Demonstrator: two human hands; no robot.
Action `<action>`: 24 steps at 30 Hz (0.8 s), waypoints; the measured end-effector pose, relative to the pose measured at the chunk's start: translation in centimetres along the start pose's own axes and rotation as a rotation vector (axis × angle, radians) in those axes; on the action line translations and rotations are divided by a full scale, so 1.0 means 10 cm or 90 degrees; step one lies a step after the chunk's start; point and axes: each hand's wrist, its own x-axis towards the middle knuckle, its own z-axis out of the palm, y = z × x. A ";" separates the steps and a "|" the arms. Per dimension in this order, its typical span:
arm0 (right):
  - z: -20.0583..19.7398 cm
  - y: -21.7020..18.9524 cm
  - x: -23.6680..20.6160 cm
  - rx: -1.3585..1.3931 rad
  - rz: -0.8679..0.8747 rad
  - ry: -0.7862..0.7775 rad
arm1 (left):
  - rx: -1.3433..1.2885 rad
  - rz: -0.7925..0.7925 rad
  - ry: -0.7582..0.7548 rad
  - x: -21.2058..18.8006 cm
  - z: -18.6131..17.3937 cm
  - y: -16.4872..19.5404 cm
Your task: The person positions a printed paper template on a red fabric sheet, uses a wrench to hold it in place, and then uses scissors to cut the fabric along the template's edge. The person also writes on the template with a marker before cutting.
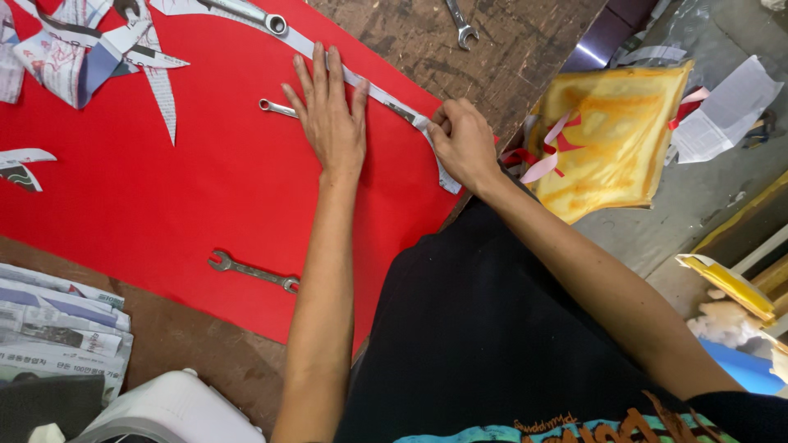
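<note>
A large red paper sheet [164,197] covers a worn wooden table [509,49]. Along its far right edge lies a long narrow strip of newspaper [373,94]. My left hand [328,119] lies flat with fingers spread on the red sheet, its fingertips over the strip. My right hand [464,143] pinches the strip's near end at the sheet's edge. A wrench [275,107] pokes out from under my left hand.
Another wrench [253,272] lies on the red sheet near me, one [246,15] weighs the strip's far end, and one [461,25] rests on bare wood. Cut newspaper pieces [82,49] lie far left, stacked newspapers [57,328] near left. A yellow bag [611,143] sits on the floor.
</note>
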 end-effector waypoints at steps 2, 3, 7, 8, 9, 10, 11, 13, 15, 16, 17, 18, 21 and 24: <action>-0.01 0.00 0.01 0.009 -0.004 0.004 | -0.130 0.000 0.039 0.01 -0.04 -0.06; -0.02 0.01 0.02 0.012 -0.001 -0.001 | -0.192 0.000 0.064 0.03 -0.07 -0.11; -0.03 0.03 0.05 0.012 -0.016 -0.008 | -0.184 0.003 0.180 0.26 -0.37 -0.45; -0.03 0.04 0.05 0.007 -0.026 -0.009 | -0.147 0.006 0.195 0.36 -0.47 -0.53; -0.03 0.04 0.06 0.004 -0.021 -0.014 | -0.108 0.009 0.211 0.46 -0.59 -0.62; -0.03 0.05 0.07 0.001 -0.017 -0.018 | -0.060 0.066 0.178 0.58 -0.71 -0.69; -0.04 0.05 0.07 -0.004 -0.010 -0.021 | -0.013 0.124 0.143 0.71 -0.82 -0.75; -0.04 0.06 0.07 0.005 -0.028 -0.022 | 0.042 0.216 0.072 0.95 -1.02 -0.81; -0.05 0.06 0.07 0.002 -0.029 -0.022 | 0.057 0.285 0.001 1.13 -1.13 -0.82; -0.06 0.06 0.07 -0.002 -0.023 -0.022 | 0.072 0.302 -0.017 1.19 -1.16 -0.82; -0.06 0.05 0.07 -0.006 -0.018 -0.022 | 0.088 0.319 -0.032 1.24 -1.18 -0.83; -0.07 0.05 0.07 -0.002 -0.012 -0.026 | 0.104 0.336 -0.048 1.27 -1.20 -0.85; -0.08 0.04 0.06 0.004 0.001 -0.034 | 0.103 0.342 -0.085 1.27 -1.24 -0.95; -0.08 0.04 0.06 0.002 0.003 -0.036 | 0.152 0.342 -0.074 1.15 -1.26 -1.05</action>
